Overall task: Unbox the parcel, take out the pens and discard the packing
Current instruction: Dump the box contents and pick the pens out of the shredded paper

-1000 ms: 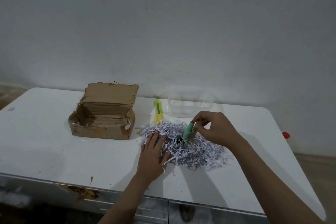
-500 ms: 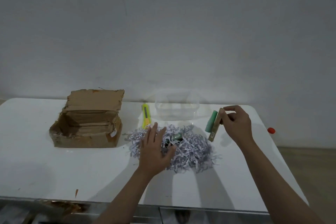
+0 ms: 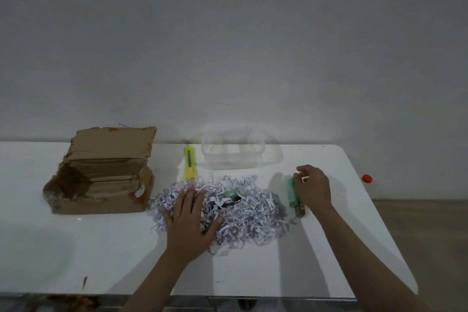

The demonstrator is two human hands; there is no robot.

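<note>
A heap of shredded paper packing [image 3: 243, 213] lies mid-table. My left hand [image 3: 190, 220] rests flat on its left side, fingers spread. A green pen [image 3: 229, 194] and a dark item poke out of the heap's middle. To the right of the heap, my right hand [image 3: 314, 189] presses a green pen [image 3: 291, 192] and a brown pen [image 3: 300, 210] down onto the white table [image 3: 101, 248], fingers curled over them. The opened cardboard box [image 3: 101, 175] stands at the left with its flap up.
A yellow utility knife [image 3: 189, 162] lies behind the heap. A clear plastic container [image 3: 233, 152] stands at the back by the wall. A red cap [image 3: 366, 178] sits beyond the table's right edge. Cardboard scraps lie near the front left edge.
My right hand pulled the green and brown pens out of the shredded paper, carried them right and lowered them onto the table. My left hand stayed on the heap.
</note>
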